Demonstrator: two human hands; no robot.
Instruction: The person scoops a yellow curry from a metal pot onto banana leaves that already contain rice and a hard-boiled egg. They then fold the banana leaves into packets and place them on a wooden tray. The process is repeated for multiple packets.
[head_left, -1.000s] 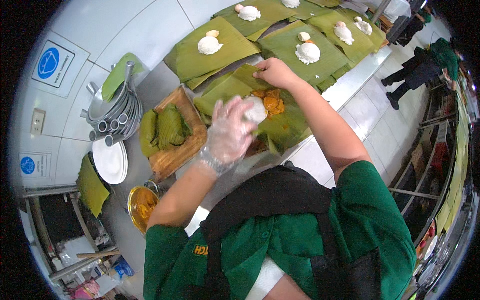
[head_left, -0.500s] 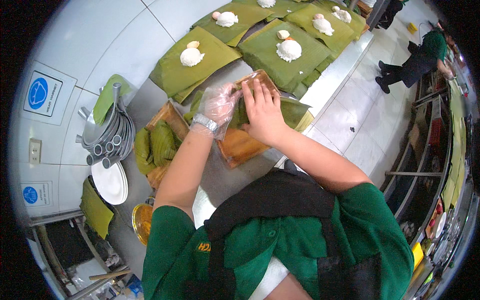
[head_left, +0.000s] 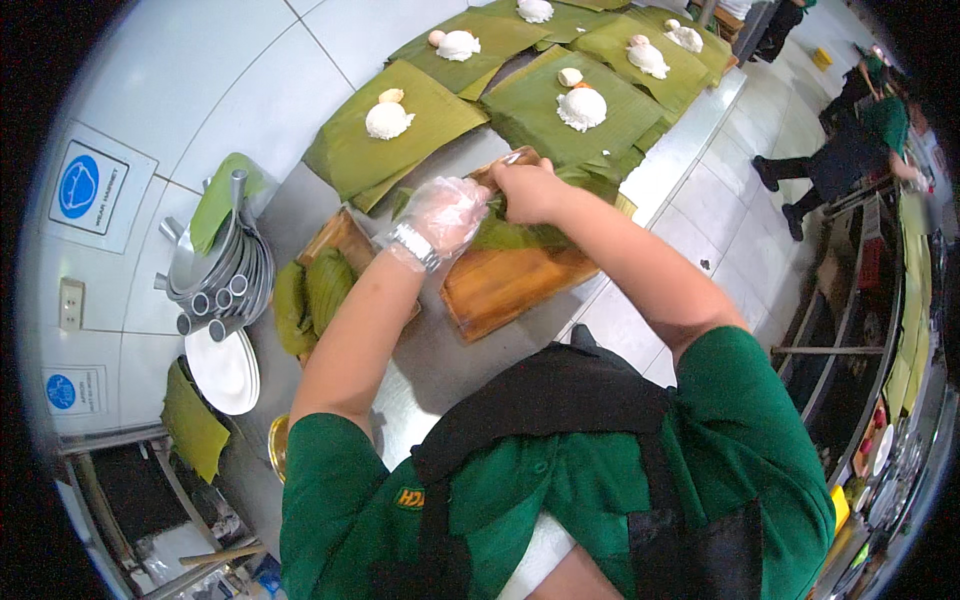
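My left hand [head_left: 447, 214], in a clear plastic glove with a metal watch at the wrist, curls at the left side of a folded green banana leaf [head_left: 510, 236]. My bare right hand [head_left: 527, 190] is closed beside it, at the far end of the leaf; its fingertips are hidden. Beneath them is a brown wooden tray [head_left: 510, 290], its near part bare. Just past my hands, a strip of brown wood shows. To the left, wrapped leaf bundles [head_left: 322, 288] lie on another wooden tray [head_left: 345, 240], partly behind my left forearm.
Beyond my hands, banana leaves [head_left: 395, 155] lie spread with rice mounds [head_left: 582, 108]. Metal pans [head_left: 225, 265] and white plates [head_left: 224, 372] are stacked at the left wall. A co-worker [head_left: 850, 150] stands by the right-hand shelves [head_left: 845, 290].
My right hand has gone from lying flat with fingers stretched to a closed grip. My left hand has shifted slightly nearer. More of the tray's near part shows.
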